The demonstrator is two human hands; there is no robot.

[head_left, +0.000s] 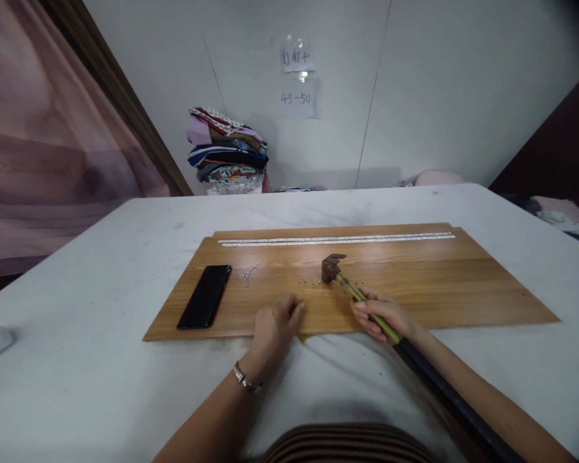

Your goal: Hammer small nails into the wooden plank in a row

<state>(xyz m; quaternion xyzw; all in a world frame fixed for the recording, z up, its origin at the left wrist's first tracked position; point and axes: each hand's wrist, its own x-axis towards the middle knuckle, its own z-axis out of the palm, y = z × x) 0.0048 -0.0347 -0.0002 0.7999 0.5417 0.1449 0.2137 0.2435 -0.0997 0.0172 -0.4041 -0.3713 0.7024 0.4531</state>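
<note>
From the head camera, looking down at a white counter (96,283), with a wide brown board (429,276) lying flat on top. In the right hand (390,313), a long hammer (429,373), with fingers (370,326) clamped around it not far below the rusty head (327,269). Near the middle of the board for that rusty end, hard to tell if touching the wood or just above it. On the near edge of the board, the left hand (277,321), with fingers curled together (can't tell if pinching something small). Around the left wrist, a shiny band (244,378). Just beside the rusty head, a row of tiny dots (319,282), too small to name for sure. Farther left, a little criss-cross bunch of thin nails (246,275), then a black phone (204,298), flat on the board. Along the far side, two long white strips (338,242), side by side. Behind the counter, a pale wall (415,83) with paper notes (296,99) stuck on, a tall pile of folded cloth (229,151), and to the left a pink curtain (72,103).
</note>
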